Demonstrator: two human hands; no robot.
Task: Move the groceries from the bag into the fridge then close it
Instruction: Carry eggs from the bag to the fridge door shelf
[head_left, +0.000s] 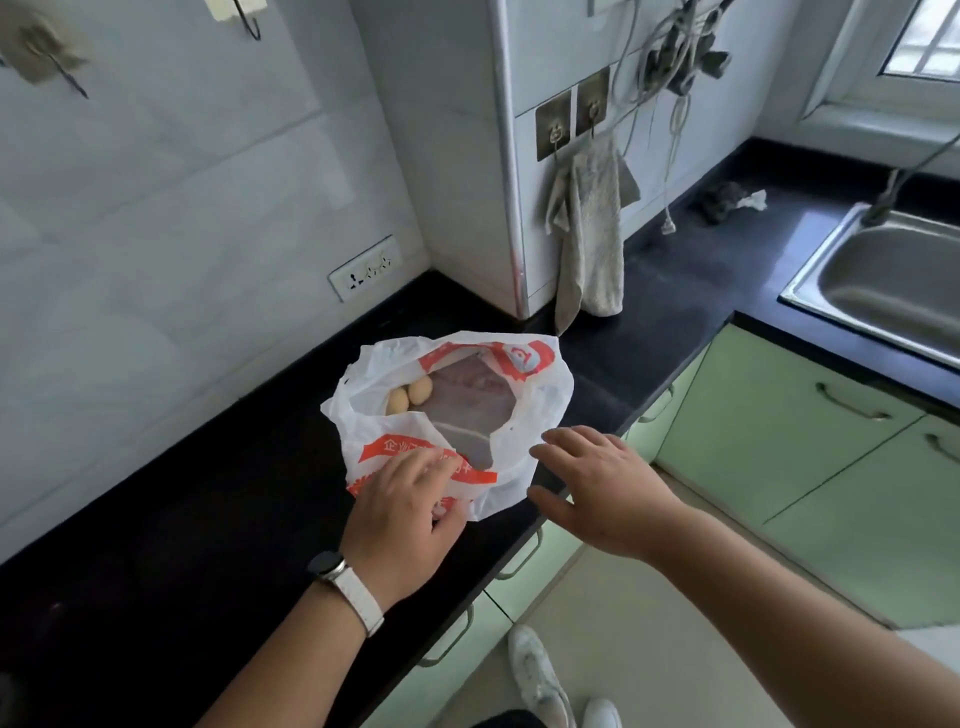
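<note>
A white plastic bag (540, 395) with red print lies open on the black counter (208, 499). Inside it I see two pale eggs (410, 395) and a clear pack of pinkish meat (467, 395). My left hand (405, 509), with a watch on the wrist, pinches the bag's near edge. My right hand (597, 483) hovers with straight spread fingers at the bag's right side, close to its edge and holding nothing. No fridge is in view.
A steel sink (883, 291) sits at the right. A grey towel (587, 228) hangs from wall hooks beside a white column. A wall socket (366, 267) is behind the bag. Green cabinet doors (810, 415) run under the counter, and shoes (540, 675) stand on the floor.
</note>
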